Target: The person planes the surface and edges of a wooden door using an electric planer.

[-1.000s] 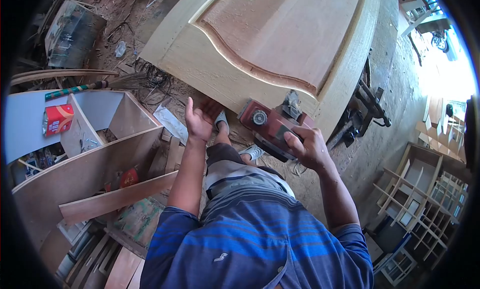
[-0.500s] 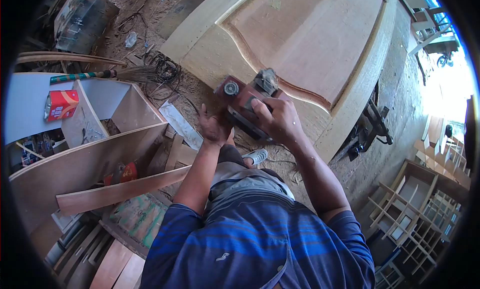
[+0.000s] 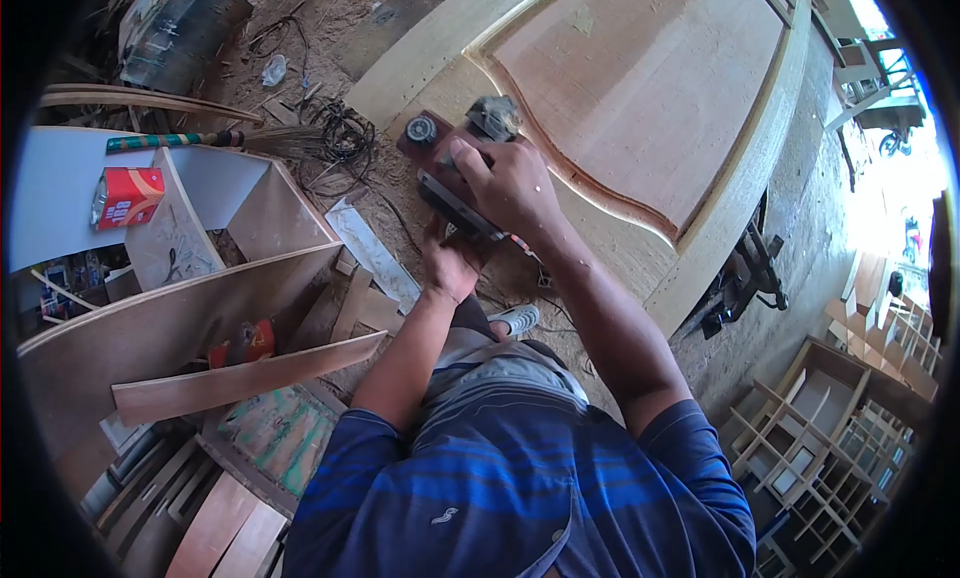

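A dark red power tool with a round dial and a dusty grey bag is over the near left edge of a pale wooden door panel. My right hand is wrapped round its top, thumb and fingers on the grip. Below the tool is my left hand, palm up near its underside; its fingers are partly hidden behind the tool, so whether they grip anything cannot be made out. The panel has a curved, moulded groove around its recessed centre.
At the left stands an open wooden cabinet with a red packet and a broom on it. A black metal clamp is right of the panel. Wooden lattice frames lie at the lower right. Cables lie on the floor.
The tool and my right hand have moved left and up along the panel's near edge. My left hand has gone from open beside the tool to beneath it. The view has shifted slightly.
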`<state>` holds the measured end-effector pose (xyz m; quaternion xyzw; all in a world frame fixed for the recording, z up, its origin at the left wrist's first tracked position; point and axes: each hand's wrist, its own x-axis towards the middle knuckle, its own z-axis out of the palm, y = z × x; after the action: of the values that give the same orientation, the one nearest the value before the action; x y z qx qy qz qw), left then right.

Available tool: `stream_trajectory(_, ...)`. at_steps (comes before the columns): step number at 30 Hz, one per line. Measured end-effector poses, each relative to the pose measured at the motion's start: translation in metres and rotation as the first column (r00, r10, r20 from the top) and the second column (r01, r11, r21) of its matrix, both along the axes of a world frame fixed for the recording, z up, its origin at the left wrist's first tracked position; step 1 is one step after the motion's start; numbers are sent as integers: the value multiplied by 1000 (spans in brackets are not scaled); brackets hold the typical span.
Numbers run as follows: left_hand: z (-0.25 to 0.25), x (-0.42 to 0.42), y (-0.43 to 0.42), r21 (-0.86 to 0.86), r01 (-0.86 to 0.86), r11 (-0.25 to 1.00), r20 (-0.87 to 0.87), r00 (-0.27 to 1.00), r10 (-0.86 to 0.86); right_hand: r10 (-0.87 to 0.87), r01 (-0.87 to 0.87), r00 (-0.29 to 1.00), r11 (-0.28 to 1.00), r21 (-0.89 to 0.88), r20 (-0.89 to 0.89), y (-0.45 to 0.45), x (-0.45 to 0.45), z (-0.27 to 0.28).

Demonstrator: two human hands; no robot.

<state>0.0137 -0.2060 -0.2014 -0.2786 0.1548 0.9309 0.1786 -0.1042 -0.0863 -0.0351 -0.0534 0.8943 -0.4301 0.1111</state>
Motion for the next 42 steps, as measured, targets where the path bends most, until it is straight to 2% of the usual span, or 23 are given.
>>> stream_trajectory(3,-1,2,-3,-21,77,997,-23,997,-78,4,-4,999,1000,0,38,-23,-18,4)
stream_trajectory(8,-11,2,-4,-47,76,996,17,997,-75,46,-45,998,998,-41,35,-58,-48,7)
stream_trajectory(12,-15,2,-7,-31,95,995,-21,995,-95,82,-77,996,983,-167,24,-88,-77,-10)
stream_trajectory(13,-9,0,-5,-63,72,995,55,996,-69,97,-96,995,984,-148,0,-92,-81,-12)
stream_trajectory(15,8,-1,0,-145,89,985,58,995,-81,135,-140,990,984,-109,-51,-92,-88,-12)
stream_trajectory(18,3,-6,-5,-229,117,966,-24,992,-126,56,-94,990,942,-322,-126,-47,-54,10)
stream_trajectory(19,2,-6,-5,-257,104,961,-51,991,-121,4,-53,993,906,-421,-117,-27,-40,1)
stream_trajectory(20,2,-4,-5,-283,92,955,-72,991,-117,-31,19,999,871,-491,-15,0,-20,5)
stream_trajectory(21,3,-5,-4,-442,48,896,-118,987,-111,-57,94,995,829,-551,84,33,1,11)
stream_trajectory(23,8,-6,0,-712,-53,701,-198,972,-127,-146,196,981,787,-586,131,99,52,32)
stream_trajectory(24,16,-7,3,-904,-162,396,-262,941,-214,-178,233,972,770,-594,152,134,76,34)
stream_trajectory(25,28,-6,8,-959,-281,48,-281,903,-326,-224,319,947,726,-609,229,160,103,55)
stream_trajectory(26,37,-7,15,-866,-409,-287,-260,860,-440,-296,353,936,766,-538,192,190,130,56)
stream_trajectory(28,47,-12,34,-760,-487,-430,-58,709,-702,-432,465,885,809,-359,173,241,183,65)
stream_trajectory(29,49,-12,46,-690,-545,-477,65,609,-790,-495,521,853,791,-321,164,264,210,63)
stream_trajectory(32,46,11,111,-670,-575,-470,257,414,-873,-678,694,716,665,-275,165,321,286,52)
stream_trajectory(35,47,42,174,-717,-632,-294,250,160,-955,-811,825,557,515,-231,182,347,345,54)
stream_trajectory(38,41,53,212,-725,-655,-211,251,33,-967,-841,868,492,451,-209,227,363,385,48)
stream_trajectory(40,39,41,215,-659,-694,-291,291,122,-949,-825,866,498,457,-203,269,369,401,45)
stream_trajectory(42,39,21,202,-618,-684,-387,327,224,-918,-766,806,590,576,-138,254,373,402,47)
